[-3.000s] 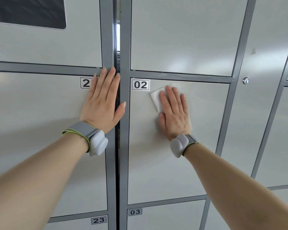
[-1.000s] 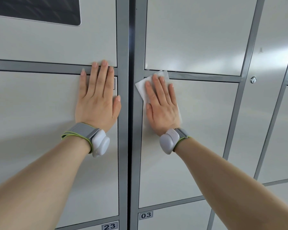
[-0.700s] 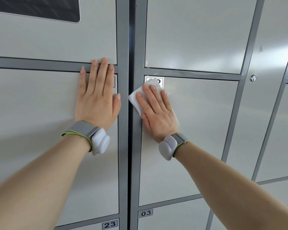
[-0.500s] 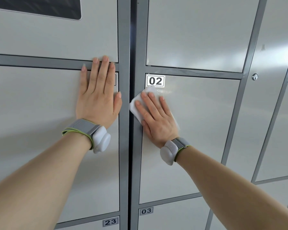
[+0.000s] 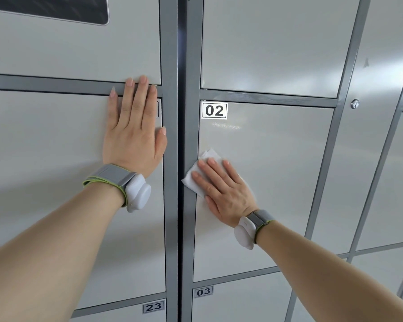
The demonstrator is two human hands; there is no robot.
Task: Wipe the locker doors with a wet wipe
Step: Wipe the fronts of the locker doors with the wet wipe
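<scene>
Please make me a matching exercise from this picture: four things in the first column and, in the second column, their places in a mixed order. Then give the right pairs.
1. left hand
2. wet wipe
3. label 23
4. round lock

A. upper right, to the right of door 02
B. under the right hand, at door 02's left edge
C. flat on the door left of the grey post
D. at the bottom, left of the grey post

Pairs: 1-C, 2-B, 3-D, 4-A

Pale grey locker doors (image 5: 277,182), darker grey frame (image 5: 170,205), white wipe (image 5: 196,175), black-on-white number labels (image 5: 214,110), grey wristbands (image 5: 112,175) edged lime green, white pods.
</scene>
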